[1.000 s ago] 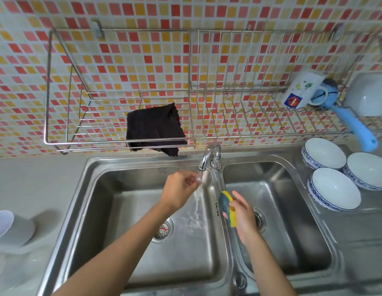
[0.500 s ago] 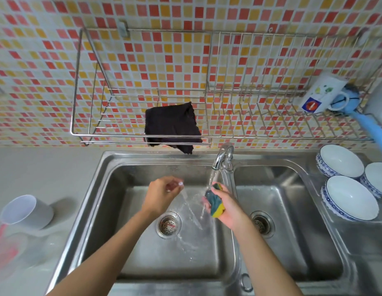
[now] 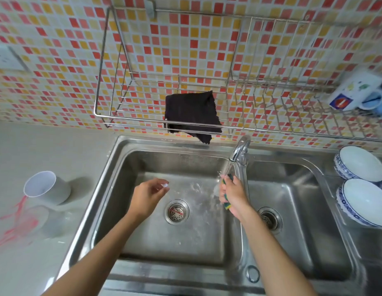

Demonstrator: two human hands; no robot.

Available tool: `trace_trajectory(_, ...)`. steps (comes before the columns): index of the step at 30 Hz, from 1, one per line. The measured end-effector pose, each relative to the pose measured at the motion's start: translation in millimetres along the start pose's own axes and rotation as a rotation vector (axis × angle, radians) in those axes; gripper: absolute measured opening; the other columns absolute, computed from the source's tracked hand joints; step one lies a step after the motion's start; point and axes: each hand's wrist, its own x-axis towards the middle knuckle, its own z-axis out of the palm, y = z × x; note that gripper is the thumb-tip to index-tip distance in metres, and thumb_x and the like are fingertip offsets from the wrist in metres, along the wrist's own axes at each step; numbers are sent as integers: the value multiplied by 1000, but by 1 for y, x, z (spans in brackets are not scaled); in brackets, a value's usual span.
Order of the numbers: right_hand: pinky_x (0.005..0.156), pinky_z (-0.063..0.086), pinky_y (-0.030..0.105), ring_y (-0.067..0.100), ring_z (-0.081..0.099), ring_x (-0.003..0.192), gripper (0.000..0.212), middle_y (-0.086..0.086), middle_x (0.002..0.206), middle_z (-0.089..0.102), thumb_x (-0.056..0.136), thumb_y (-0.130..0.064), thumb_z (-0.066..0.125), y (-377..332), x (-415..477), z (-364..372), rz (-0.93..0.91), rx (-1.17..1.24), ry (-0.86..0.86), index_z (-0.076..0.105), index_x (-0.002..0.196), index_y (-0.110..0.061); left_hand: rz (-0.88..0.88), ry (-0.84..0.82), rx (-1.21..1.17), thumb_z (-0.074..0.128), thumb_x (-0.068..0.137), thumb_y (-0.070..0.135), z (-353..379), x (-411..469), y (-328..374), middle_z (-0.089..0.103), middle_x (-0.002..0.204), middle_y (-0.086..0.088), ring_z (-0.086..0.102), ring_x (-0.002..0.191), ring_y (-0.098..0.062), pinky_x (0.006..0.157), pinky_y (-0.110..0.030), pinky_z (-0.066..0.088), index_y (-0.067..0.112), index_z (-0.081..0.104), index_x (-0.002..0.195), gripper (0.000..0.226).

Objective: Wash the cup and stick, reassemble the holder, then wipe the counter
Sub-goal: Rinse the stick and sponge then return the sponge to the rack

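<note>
My left hand (image 3: 148,194) hovers over the left sink basin (image 3: 185,231), pinching a small clear stick (image 3: 165,185) whose tip shows at my fingertips. My right hand (image 3: 233,196) grips a yellow and green sponge (image 3: 227,205) under the water running from the tap (image 3: 239,150). A white cup (image 3: 45,190) lies on its side on the counter left of the sink. Beside it sits a clear holder part (image 3: 30,218) in a reddish spill.
A dark cloth (image 3: 191,114) hangs over the wire rack (image 3: 130,122) on the tiled wall. A mug (image 3: 354,92) lies on the rack at the right. Two white bowls (image 3: 360,163) sit on the drainboard right of the right basin (image 3: 292,210).
My right hand brought the sponge from over the right basin to under the running tap. My left hand drew back left and away from the stream, still holding the stick.
</note>
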Motion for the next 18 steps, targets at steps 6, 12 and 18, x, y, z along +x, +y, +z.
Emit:
trace_trajectory(6,36,16,14,6,25,38,20,-1,59,33,103,-18,36,2,3,-7,-12,-41,58,47,86,-19,5,-13,-33,74,85,26,4,3,2,75,80,2,70,75,-7,75,-18,52,22,75,94,11)
trace_trajectory(12,48,40,20,14,52,56,21,2,98,63,102,-20,42,-16,28,-26,-124,-349,55,49,121,-20,10,-17,-53,74,85,25,7,4,0,75,80,2,67,75,-2,70,-11,49,21,75,95,12)
trace_trajectory(18,68,47,28,15,66,79,36,4,144,43,103,-18,40,-40,49,-28,-117,-582,-17,40,139,-16,-5,-20,-58,74,84,26,9,8,1,75,78,3,67,76,-2,67,-6,47,21,76,95,12)
